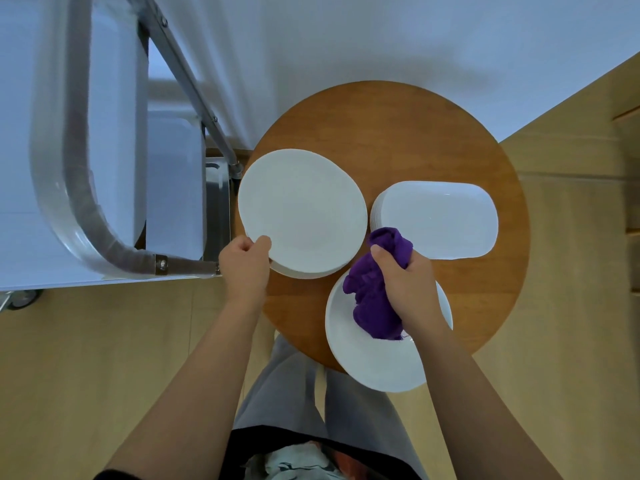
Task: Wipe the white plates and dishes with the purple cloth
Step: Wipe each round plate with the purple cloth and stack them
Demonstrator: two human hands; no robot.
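Purple cloth (375, 292), bunched, sits in my right hand (410, 289), whose fingers are curled around it with the thumb laid along its upper fold; the cloth hangs over the near white plate (367, 362), and I cannot tell whether it touches the plate. That round plate lies at the near edge of the round wooden table (398, 133) and overhangs it slightly toward me. My left hand (246, 268) pinches the near-left rim of the top plate of the round plate stack (303, 209), thumb on top, the other fingers curled beneath the rim. This stack stands at the table's left side. To its right, just beside it, stands a stack of rounded oblong white dishes (440, 220); the cloth's upper end overlaps its near-left corner in my view. Left of the table I see a metal-framed cart (83, 202) with white trays, standing on a pale wooden floor (86, 358). Grey trousers (287, 393) show below the table.
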